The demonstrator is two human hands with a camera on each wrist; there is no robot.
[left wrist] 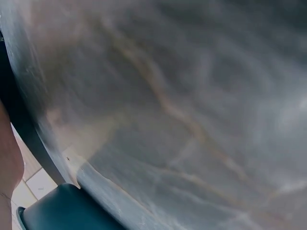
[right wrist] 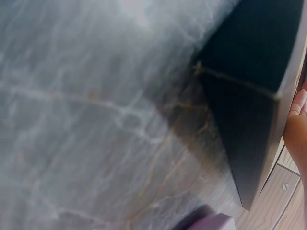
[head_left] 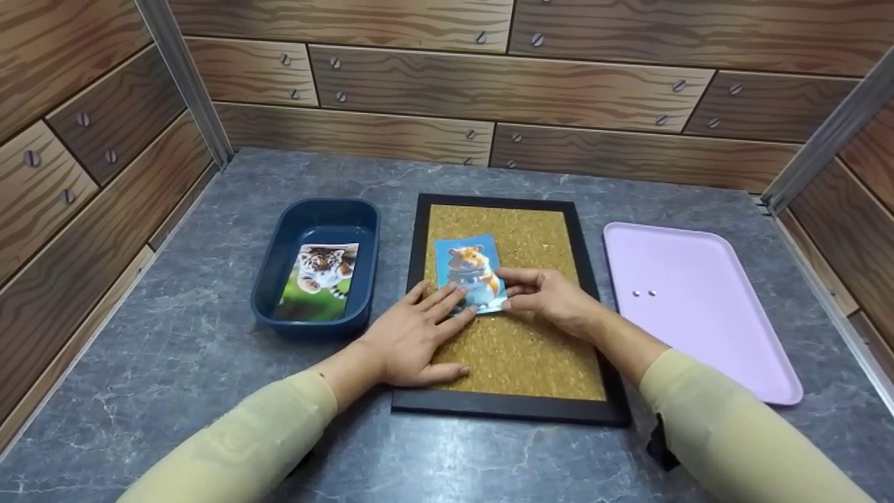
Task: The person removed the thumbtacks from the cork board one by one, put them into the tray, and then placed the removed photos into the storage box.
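Observation:
A blue picture card of a cartoon hamster (head_left: 469, 257) lies on the cork board (head_left: 524, 363) in its black frame, left of the board's middle. My left hand (head_left: 412, 342) reaches in from the lower left, fingers spread and nearly straight, with fingertips resting on the card's lower part. At the card's right edge, the bent fingers and thumb of my right hand (head_left: 548, 297) hold it near the lower right corner. The right wrist view catches the board's black side (right wrist: 244, 120) and a sliver of the right hand.
Left of the board stands a dark blue bin (head_left: 374, 258) with a tiger picture (head_left: 318, 279) inside. A lilac tray (head_left: 705, 335) lies to the right, bearing two small shiny pieces (head_left: 644, 293). Wood-patterned walls (head_left: 447, 84) enclose the grey marbled table (head_left: 174, 349).

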